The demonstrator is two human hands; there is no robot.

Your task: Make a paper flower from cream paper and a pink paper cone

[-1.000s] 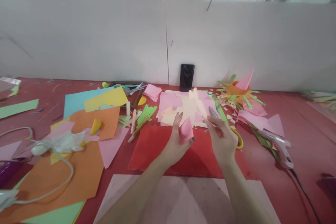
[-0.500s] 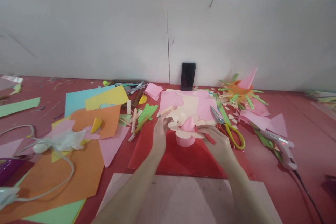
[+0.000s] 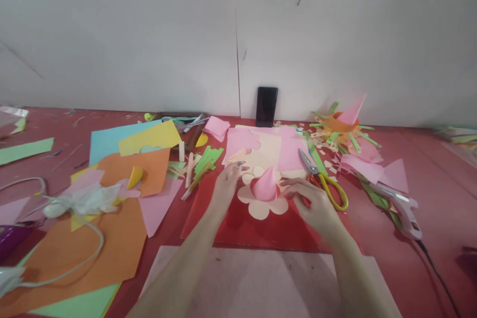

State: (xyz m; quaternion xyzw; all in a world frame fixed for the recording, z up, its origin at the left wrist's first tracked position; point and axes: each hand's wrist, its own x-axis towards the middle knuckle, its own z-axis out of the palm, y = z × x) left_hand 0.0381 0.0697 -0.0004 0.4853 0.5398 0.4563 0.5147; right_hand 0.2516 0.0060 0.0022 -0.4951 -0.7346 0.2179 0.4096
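A cream paper flower shape (image 3: 259, 209) lies on the red board (image 3: 238, 236). A pink paper cone (image 3: 267, 186) stands point up through the hole in the flower's middle, with red showing around its base. My left hand (image 3: 224, 185) is at the flower's left edge, fingers loosely bent and apart, holding nothing that I can see. On the opposite side, my right hand (image 3: 307, 201) is curved with thumb and fingers spread, the fingertips close to the right petals. Whether those fingertips touch the paper, I cannot tell.
Yellow-handled scissors (image 3: 333, 191) lie right of the board, near a glue gun (image 3: 404, 213). A phone (image 3: 266, 107) leans on the white partition (image 3: 149, 44). Orange paper (image 3: 100, 253) and a white cable (image 3: 100, 238) spread leftward. An orange-and-green paper piece (image 3: 341, 124) stands back right.
The cream flower has gone down around the pink cone and now lies flat on the board; more of the cone shows above it. Both hands have moved slightly away from the petals.
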